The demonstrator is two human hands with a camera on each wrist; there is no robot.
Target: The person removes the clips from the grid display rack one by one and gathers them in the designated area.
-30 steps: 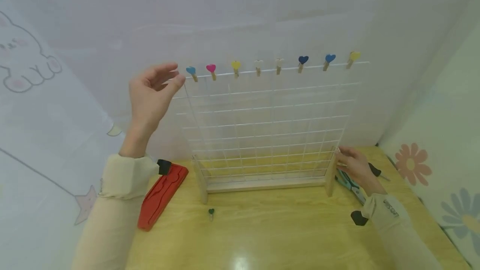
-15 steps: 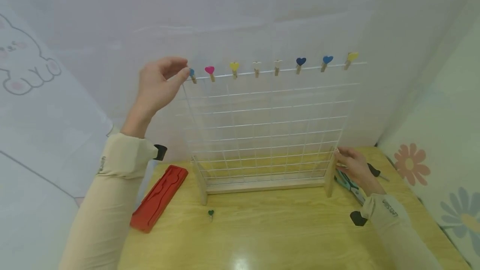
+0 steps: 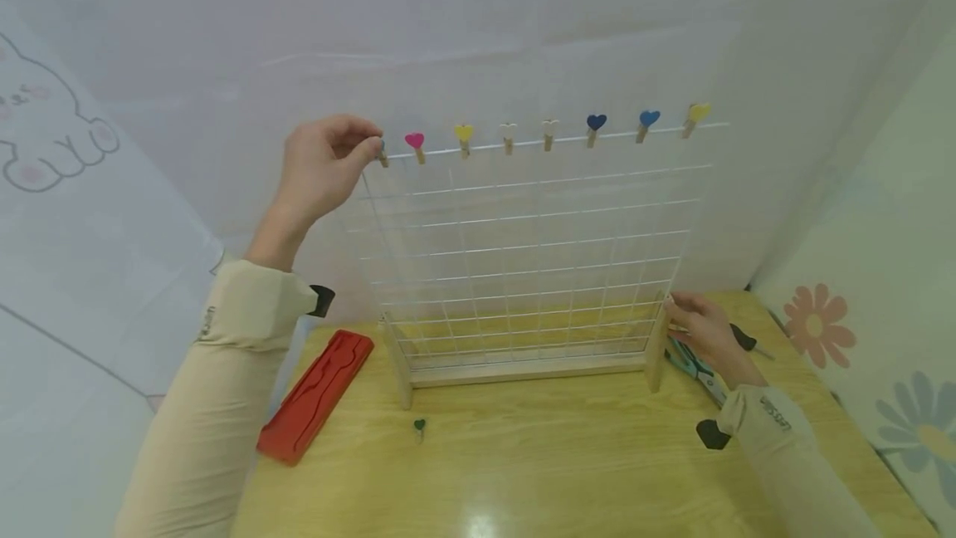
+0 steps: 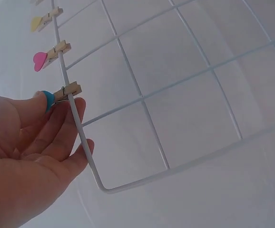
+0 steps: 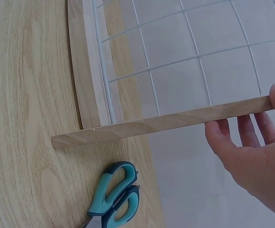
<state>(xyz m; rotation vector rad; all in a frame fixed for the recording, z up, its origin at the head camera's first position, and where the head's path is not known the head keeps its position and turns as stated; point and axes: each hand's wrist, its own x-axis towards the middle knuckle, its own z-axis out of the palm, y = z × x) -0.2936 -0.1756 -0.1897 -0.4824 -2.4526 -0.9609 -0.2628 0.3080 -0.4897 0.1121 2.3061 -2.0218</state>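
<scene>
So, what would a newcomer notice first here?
Probably the row of colourful heart clothespins along the top of the white wire grid, its leftmost blue clothespin held by the left hand. Next, perhaps, the red tray on the table, left of the wooden stand that the right hand grips.

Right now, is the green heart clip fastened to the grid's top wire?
No, the green heart clip lies on the tabletop in front of the wooden stand.

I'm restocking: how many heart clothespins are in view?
9. Eight sit atop the rack, left to right: light blue, pinched by the left hand; pink; yellow; white; another white; dark blue; medium blue; second yellow. A green one lies on the table. Others could be hidden.
</scene>
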